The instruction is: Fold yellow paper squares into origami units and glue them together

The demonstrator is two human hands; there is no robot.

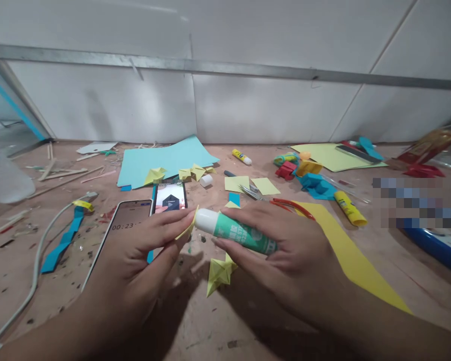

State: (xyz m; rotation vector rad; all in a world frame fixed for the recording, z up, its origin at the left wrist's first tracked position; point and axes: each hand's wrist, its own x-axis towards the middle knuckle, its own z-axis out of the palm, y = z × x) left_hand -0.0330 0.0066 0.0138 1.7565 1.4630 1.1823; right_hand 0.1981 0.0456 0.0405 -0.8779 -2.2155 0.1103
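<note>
A small yellow folded paper piece (pixel 190 226) is pinched between the thumb and fingers of my left hand (pixel 146 255). My right hand (pixel 289 245) is closed around a green-labelled glue stick (pixel 244 234), held roughly level. Its white end points left and meets the paper, or nearly so. On the table below my hands lies a yellow folded paper star shape (pixel 220 272), partly in shadow. A loose white cap (pixel 206 180) rests just beyond. Behind my left hand are a phone showing a dark shape (pixel 171 196) and another phone with a timer (pixel 126 225).
Turquoise paper sheets (pixel 161 158) lie at the back, near more folded yellow pieces (pixel 197 172). Scissors (pixel 251 191) and yellow paper squares (pixel 265 186) sit ahead. To the right are red (pixel 286 170) and blue folded papers (pixel 315 186), a yellow glue stick (pixel 349 208) and a yellow sheet (pixel 361 265).
</note>
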